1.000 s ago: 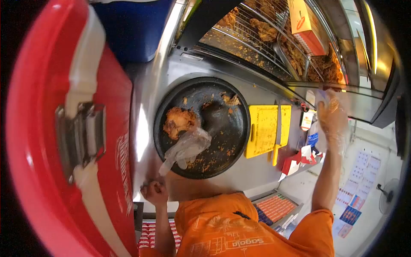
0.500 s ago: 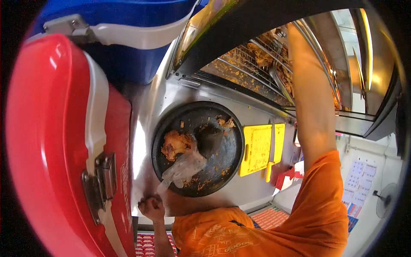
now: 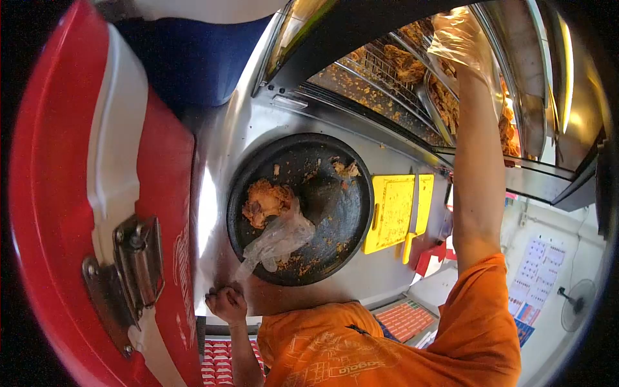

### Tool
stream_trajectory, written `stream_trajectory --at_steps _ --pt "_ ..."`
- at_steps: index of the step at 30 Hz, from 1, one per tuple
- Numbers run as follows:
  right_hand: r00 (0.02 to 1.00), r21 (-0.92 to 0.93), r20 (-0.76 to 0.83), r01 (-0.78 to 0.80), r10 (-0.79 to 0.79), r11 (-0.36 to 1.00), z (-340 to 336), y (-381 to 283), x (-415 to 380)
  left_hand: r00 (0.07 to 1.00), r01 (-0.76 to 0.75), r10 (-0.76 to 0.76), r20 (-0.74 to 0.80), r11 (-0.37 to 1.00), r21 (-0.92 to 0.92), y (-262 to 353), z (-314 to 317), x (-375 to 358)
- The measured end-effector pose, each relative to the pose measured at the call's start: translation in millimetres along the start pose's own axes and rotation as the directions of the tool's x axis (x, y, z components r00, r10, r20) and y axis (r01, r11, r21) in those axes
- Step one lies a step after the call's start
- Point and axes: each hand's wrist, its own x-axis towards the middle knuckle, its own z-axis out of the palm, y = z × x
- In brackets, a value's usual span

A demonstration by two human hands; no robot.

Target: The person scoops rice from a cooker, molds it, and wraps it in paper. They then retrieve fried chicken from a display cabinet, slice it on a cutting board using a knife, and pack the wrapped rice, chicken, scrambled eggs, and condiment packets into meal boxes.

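Observation:
My left hand (image 3: 225,304) lies at the counter's front edge with its fingers curled closed, beside the cuff of a crumpled clear plastic glove (image 3: 280,242). What the fingers hold, if anything, is hidden. The glove rests on a round black pan (image 3: 329,238), against a piece of fried chicken (image 3: 264,198) among scattered crumbs. My right hand (image 3: 456,39), in a clear plastic glove, reaches into the metal-framed cabinet over fried chicken pieces (image 3: 405,63) on wire racks. Glare and the top of the view obscure its fingers. A curved metal utensil (image 3: 435,109) sits near my right forearm.
Yellow cutting boards (image 3: 390,209) and a yellow-handled knife (image 3: 408,247) lie right of the pan. A red-and-white cooler (image 3: 164,174) borders the left side, with a blue one (image 3: 180,61) behind. The cabinet's frame (image 3: 380,122) edges the counter. A fan (image 3: 576,303) is far right.
My right hand has drawn back so that its plastic glove shows inside the cabinet. The view has shifted slightly. My left hand stays curled by the counter edge.

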Motion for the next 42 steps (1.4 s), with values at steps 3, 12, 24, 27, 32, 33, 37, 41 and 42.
stream_trajectory --at_steps 3,12,24,27,32,33,37,41,42 --pt "1.000 0.001 -0.021 -0.004 0.004 1.000 -1.8 -5.6 -8.5 0.999 0.030 -0.029 0.045 0.999 -0.034 0.3 -3.4 -2.0" --pt "0.954 0.225 -0.296 0.016 0.053 0.974 -82.3 -36.6 -163.7 0.999 0.025 -0.024 0.033 0.999 -0.025 1.7 -2.3 4.3" --pt "0.424 -0.195 0.734 -0.617 0.531 0.763 0.3 -7.9 -442.3 0.995 0.031 -0.033 0.095 0.999 0.026 4.0 -4.2 6.2" --pt "0.714 -0.202 0.537 -0.409 0.449 0.890 -35.5 -23.7 -401.9 1.000 -0.009 0.008 0.028 1.000 0.027 -1.0 0.7 0.7" --pt "0.910 0.756 0.388 -0.225 -0.144 0.615 -74.5 -135.4 -313.8 0.997 0.008 -0.006 0.077 1.000 -0.024 -0.5 2.6 -0.6" --pt "0.944 0.736 0.268 -0.070 -0.194 0.674 -72.0 -154.5 -301.3 0.999 -0.021 0.022 0.044 1.000 -0.017 -3.8 3.9 -4.3" --pt "0.625 0.735 0.613 -0.227 -0.483 0.638 -68.8 -175.3 -268.0 0.995 0.045 -0.043 0.090 0.999 -0.013 2.8 -2.5 -2.0" --pt "0.870 0.852 0.459 -0.376 -0.177 0.364 -78.0 -151.1 -262.0 0.993 0.036 -0.033 0.112 0.999 -0.024 1.7 0.5 -0.4" --pt "0.897 0.876 0.442 -0.427 -0.016 0.222 -82.0 -144.7 -261.3 0.993 0.032 -0.030 0.114 0.999 -0.012 -1.1 1.8 -2.0"
